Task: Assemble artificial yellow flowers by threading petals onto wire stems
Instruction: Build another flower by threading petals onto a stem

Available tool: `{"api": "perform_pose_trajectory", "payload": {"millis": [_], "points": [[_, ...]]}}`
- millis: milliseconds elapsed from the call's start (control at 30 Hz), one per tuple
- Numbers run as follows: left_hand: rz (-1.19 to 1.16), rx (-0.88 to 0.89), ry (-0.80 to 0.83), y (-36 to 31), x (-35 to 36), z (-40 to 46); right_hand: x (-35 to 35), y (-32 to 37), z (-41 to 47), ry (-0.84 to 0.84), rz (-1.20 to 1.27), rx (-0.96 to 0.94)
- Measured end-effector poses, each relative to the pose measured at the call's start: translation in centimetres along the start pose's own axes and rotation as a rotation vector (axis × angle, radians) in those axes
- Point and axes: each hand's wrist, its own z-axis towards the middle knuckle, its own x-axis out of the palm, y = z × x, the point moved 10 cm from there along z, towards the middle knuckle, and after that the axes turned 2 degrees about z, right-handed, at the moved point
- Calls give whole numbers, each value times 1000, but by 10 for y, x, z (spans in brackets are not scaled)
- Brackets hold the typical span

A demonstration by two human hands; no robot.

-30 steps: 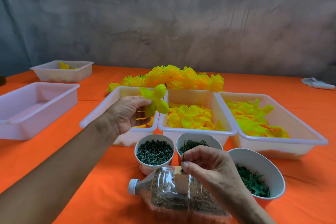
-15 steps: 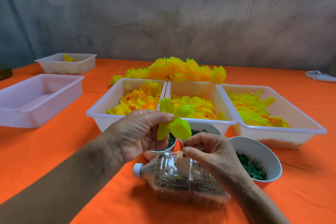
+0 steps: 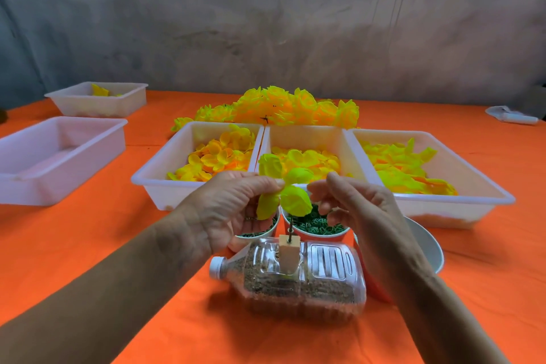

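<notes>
Pinched at its centre by the left hand (image 3: 233,210), four-lobed yellow-green petal piece (image 3: 283,186) hanging just above the upright pin (image 3: 290,230) in the wooden block (image 3: 288,255) on the sand-filled bottle (image 3: 298,278). Right hand (image 3: 351,204) close beside, fingers loosely spread, holding nothing. Straight down next, likely.

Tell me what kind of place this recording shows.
Likely a small craft or piecework bench, not a factory line: an orange-covered table against a bare wall, white trays of sorted yellow petals, and a pile of finished yellow flowers behind them.
</notes>
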Motion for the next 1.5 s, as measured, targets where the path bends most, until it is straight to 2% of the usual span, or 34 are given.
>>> {"api": "perform_pose_trajectory", "payload": {"millis": [167,300,433,800,1100,1333,1500], "points": [[21,18,11,0,9,-1,18,9,0,69,-133,24],[-36,-22,27,3,10,-3,17,-13,0,30,40,202],[-54,-94,73,11,12,-4,22,-27,-1,69,124,319],[-38,-138,99,18,12,-4,20,-33,1,38,194,385],[-54,-103,64,14,10,0,24,-32,6,82,160,389],[-41,-101,75,16,11,1,21,-39,13,33,96,427],[-47,-118,93,20,13,2,25,-45,10,39,148,497]]}}
